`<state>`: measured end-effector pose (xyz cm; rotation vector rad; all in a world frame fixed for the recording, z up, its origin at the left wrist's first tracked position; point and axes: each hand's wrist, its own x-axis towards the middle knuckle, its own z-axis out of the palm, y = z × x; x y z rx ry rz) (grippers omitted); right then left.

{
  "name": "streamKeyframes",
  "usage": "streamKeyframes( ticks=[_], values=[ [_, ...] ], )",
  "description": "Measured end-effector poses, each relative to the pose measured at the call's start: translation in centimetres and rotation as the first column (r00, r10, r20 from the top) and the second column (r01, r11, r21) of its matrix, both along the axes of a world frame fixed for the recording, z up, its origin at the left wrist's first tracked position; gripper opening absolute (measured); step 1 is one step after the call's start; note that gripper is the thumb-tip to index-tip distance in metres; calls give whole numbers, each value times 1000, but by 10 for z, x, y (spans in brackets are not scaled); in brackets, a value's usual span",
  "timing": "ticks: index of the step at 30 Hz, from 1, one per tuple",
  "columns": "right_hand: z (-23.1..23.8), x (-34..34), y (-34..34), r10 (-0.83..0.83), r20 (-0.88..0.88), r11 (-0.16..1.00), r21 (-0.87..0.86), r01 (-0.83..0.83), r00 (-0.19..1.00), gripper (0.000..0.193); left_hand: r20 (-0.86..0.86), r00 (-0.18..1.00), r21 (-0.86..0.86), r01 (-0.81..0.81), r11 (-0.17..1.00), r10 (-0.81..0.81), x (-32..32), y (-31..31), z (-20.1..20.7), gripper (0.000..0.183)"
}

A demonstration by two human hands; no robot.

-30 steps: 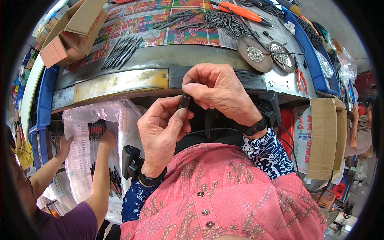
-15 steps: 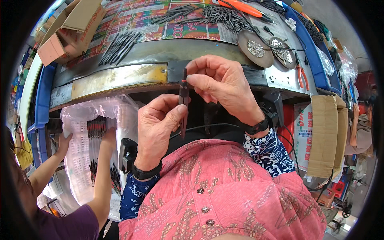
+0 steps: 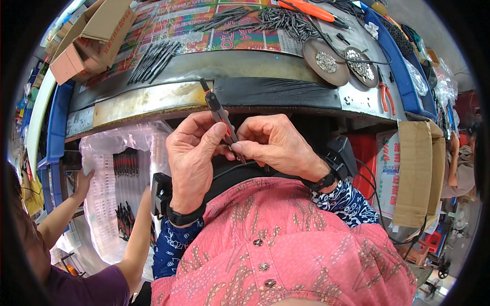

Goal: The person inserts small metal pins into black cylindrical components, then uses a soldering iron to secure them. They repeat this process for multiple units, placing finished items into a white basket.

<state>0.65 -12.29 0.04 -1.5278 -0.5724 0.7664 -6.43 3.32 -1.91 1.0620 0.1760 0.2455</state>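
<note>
A slim black drawing compass (image 3: 216,105) with red parts is held tilted over the bench's near edge, its narrow handle up and to the left. My left hand (image 3: 190,153) is closed round its middle, thumb in front. The fingers of my right hand (image 3: 278,145) pinch the compass close to its lower tips. Those fingertips partly hide the legs.
On the bench lie black sticks (image 3: 154,61), a heap of black parts (image 3: 288,24), dishes of small metal parts (image 3: 334,76) and red pliers (image 3: 386,97). At left, a co-worker's hand (image 3: 81,184) touches a plastic-lined box (image 3: 99,204). A carton (image 3: 414,173) stands right.
The compass has tipped to the left. My right hand has moved down from its top to its lower end. The co-worker's other hand has withdrawn from the rows in the box.
</note>
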Motion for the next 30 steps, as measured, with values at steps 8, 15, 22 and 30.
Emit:
streamKeyframes(
  ticks=[8, 15, 22, 30],
  values=[
    [-5, 1, -3, 55, -157, 994, 101, -39, 986, 16, -43, 995, -19, 87, 996, -88, 0, 6, 0, 24],
    [-10, 4, -6, 123, -241, 984, 154, -87, 963, 16, 8, 963, -207, 266, 942, -270, 4, 14, -9, 28],
    [-9, 2, -5, 128, -270, 983, 164, -85, 954, 19, 80, 979, -207, 198, 958, -185, 2, 5, -14, 28],
    [-12, -1, -4, 45, -132, 995, 92, -33, 990, 18, 4, 996, -21, 87, 996, -87, -3, 1, -9, 23]
  ],
)
